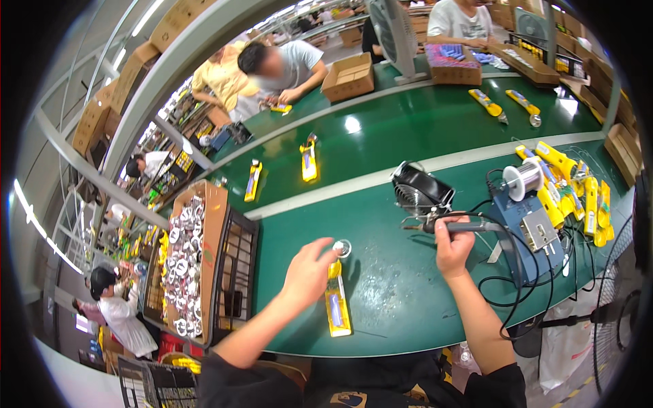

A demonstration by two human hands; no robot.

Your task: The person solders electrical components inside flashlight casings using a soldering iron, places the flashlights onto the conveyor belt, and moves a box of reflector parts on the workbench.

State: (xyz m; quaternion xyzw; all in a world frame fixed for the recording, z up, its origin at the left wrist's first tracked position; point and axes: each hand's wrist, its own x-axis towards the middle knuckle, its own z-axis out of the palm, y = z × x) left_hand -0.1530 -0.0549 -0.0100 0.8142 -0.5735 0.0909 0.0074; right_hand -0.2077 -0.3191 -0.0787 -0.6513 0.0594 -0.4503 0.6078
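Observation:
My right hand (454,248) is closed round the grey handle of a soldering iron (480,226), whose tip points left over the green bench. A black cable runs from it towards a blue soldering station (524,224). My left hand (307,272) has its thumb and fingertips closed at a small round part (342,249) with a shiny ring and a white middle. That part sits at the far end of a yellow housing (337,306) with a blue-violet strip, lying flat on the bench. The fingers partly hide where they meet the round part.
A black fan (422,189) stands behind the iron. A solder wire spool (522,179) tops the station, beside piled yellow housings (568,190). At left, a carton (216,224) of round metallic parts sits in a black crate (239,272). Beyond runs a green conveyor (394,122) carrying yellow units; co-workers sit across it.

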